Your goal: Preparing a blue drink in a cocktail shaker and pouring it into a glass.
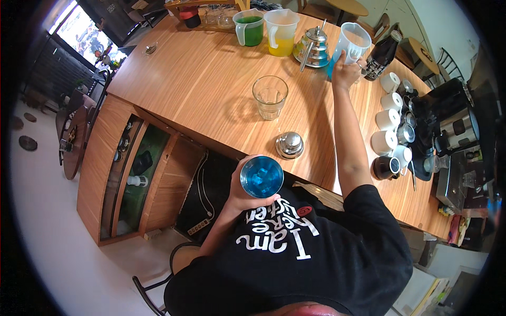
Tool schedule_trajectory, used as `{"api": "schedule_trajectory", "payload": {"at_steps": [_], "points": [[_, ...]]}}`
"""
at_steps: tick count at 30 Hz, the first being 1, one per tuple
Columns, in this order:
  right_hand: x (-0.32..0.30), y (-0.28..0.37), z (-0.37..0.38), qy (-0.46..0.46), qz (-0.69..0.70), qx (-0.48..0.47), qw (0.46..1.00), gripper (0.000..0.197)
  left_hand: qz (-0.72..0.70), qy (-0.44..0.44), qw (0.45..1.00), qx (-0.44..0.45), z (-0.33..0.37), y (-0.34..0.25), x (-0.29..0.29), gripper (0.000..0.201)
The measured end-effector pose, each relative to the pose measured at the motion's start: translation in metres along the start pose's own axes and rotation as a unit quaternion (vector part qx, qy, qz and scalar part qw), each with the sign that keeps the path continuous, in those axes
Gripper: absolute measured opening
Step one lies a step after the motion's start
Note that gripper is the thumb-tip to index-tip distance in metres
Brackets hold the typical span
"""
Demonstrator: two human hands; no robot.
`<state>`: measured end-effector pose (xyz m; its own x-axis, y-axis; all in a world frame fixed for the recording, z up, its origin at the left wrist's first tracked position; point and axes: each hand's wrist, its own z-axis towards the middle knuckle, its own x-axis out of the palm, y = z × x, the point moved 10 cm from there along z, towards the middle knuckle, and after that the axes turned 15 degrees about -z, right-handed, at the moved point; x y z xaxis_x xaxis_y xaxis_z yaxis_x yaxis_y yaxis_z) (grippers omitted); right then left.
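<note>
My left hand (243, 188) is wrapped round a cup of blue liquid (262, 177) held near my chest, beyond the table's near edge. Paler patches show in the liquid; I cannot tell if they are ice or reflections. With my right arm stretched far out, my right hand (348, 72) grips a clear plastic measuring jug (354, 38) at the far side of the table. Blue liquid shows low in the jug. An empty clear drinking glass (270, 97) stands mid-table. Nearer me sits a shiny metal shaker top (289, 145).
Left of the jug stand a metal gooseneck kettle (315, 48), a jug of yellow liquid (281, 32) and a jug of green liquid (249, 27). A dark bottle (383, 56) is to its right. White cups (388, 119) line the right side beside a coffee machine (457, 131).
</note>
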<state>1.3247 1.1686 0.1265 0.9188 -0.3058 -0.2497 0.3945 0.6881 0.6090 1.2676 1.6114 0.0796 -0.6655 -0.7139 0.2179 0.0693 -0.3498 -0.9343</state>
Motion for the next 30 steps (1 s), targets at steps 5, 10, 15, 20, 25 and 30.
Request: {"api": "schedule_trajectory", "payload": {"at_steps": [5,10,15,20,25,30], "points": [[0.02,-0.006,0.01,0.031,-0.088,-0.007,0.996,0.051,0.041,0.012,0.998,0.035,0.0,-0.011,0.004,0.095],[-0.011,0.018,-0.018,-0.045,-0.19,-0.12,0.973,0.048,0.023,-0.003,0.999,0.037,0.0,-0.008,-0.003,0.095],[-0.055,0.04,-0.101,0.254,0.148,0.033,0.955,0.034,0.016,-0.057,0.998,0.02,-0.009,-0.003,-0.023,0.096],[-0.107,0.065,-0.191,0.441,0.25,-0.007,0.862,0.046,0.029,-0.066,0.997,0.033,0.003,0.005,-0.03,0.096],[-0.128,0.094,-0.206,0.517,0.179,-0.131,0.827,0.069,0.03,-0.083,0.995,0.048,0.013,0.033,-0.033,0.094],[-0.139,0.06,-0.198,0.492,0.104,-0.059,0.862,0.072,0.092,-0.047,0.989,0.108,0.033,0.031,-0.018,0.094]]}}
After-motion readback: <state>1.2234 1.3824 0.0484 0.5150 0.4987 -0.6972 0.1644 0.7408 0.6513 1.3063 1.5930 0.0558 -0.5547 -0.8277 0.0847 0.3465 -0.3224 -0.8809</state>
